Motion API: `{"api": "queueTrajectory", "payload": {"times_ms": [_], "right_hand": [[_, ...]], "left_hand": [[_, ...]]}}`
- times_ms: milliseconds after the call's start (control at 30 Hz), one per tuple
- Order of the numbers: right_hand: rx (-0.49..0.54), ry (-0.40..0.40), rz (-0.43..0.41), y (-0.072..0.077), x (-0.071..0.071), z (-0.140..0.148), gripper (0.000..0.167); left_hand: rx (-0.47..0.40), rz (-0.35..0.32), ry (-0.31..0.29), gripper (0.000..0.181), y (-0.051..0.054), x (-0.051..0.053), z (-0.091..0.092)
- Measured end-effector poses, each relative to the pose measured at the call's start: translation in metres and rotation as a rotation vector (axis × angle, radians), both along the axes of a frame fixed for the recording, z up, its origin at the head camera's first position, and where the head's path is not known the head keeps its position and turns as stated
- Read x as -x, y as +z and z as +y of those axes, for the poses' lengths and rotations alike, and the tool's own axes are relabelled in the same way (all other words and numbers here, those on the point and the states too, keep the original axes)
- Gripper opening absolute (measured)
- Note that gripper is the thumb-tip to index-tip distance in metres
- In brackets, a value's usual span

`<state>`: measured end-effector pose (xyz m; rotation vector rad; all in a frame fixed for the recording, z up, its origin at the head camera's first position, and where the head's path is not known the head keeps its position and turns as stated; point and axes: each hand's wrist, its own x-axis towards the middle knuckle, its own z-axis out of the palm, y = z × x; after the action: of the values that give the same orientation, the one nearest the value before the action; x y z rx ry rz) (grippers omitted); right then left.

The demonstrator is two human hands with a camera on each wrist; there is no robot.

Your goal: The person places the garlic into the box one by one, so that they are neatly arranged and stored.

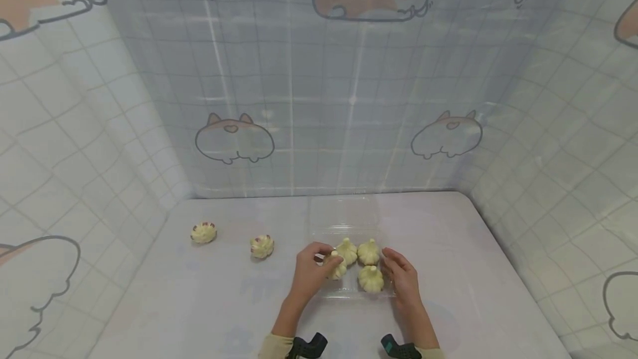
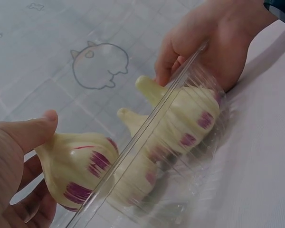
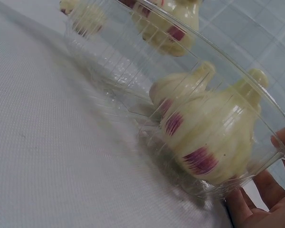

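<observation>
My left hand point(image 1: 310, 271) pinches a garlic bulb point(image 2: 80, 166) between thumb and fingers, above the left part of a clear plastic box point(image 1: 341, 295). In the left wrist view, purple streaks mark the bulb's cream skin, and it hangs at the box's rim. Inside the box sit three more garlic bulbs: one at the back left point(image 1: 346, 250), one at the back right point(image 1: 369, 252) and one at the front right point(image 1: 371, 280). My right hand point(image 1: 402, 277) grips the right side of the box, with fingers at its rim and lower wall point(image 3: 270, 199).
Two garlic bulbs lie apart on the white table to the left, one farther out point(image 1: 204, 232) and one nearer the box point(image 1: 262, 246). The box's clear lid point(image 1: 344, 212) lies folded back behind it. Patterned sheeting point(image 1: 319, 143) encloses the table's back and sides.
</observation>
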<state>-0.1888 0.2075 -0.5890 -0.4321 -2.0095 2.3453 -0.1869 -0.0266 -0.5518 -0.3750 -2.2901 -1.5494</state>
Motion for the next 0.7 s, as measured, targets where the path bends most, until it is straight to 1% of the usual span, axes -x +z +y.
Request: {"api": "queueTrajectory", "payload": {"times_ms": [133,300,467,567,700], "right_hand": [[-0.01,-0.002,-0.006,0.001,0.0,-0.001,0.035],[-0.016,-0.009,-0.013,0.001,0.0,-0.002,0.035],[-0.017,-0.013,-0.008,0.001,0.0,-0.002,0.035],[-0.008,-0.008,-0.006,0.002,-0.001,-0.002,0.036],[-0.001,-0.003,-0.002,0.002,-0.002,-0.002,0.037]], "left_hand": [[0.009,-0.017,-0.014,0.024,0.001,0.0,0.002],[0.007,-0.028,-0.051,0.021,0.003,-0.002,0.006],[0.012,-0.051,-0.08,0.019,0.004,-0.001,0.009],[0.024,-0.063,-0.098,0.019,0.003,-0.001,0.01],[0.032,-0.055,-0.117,0.023,0.003,-0.001,0.012]]}}
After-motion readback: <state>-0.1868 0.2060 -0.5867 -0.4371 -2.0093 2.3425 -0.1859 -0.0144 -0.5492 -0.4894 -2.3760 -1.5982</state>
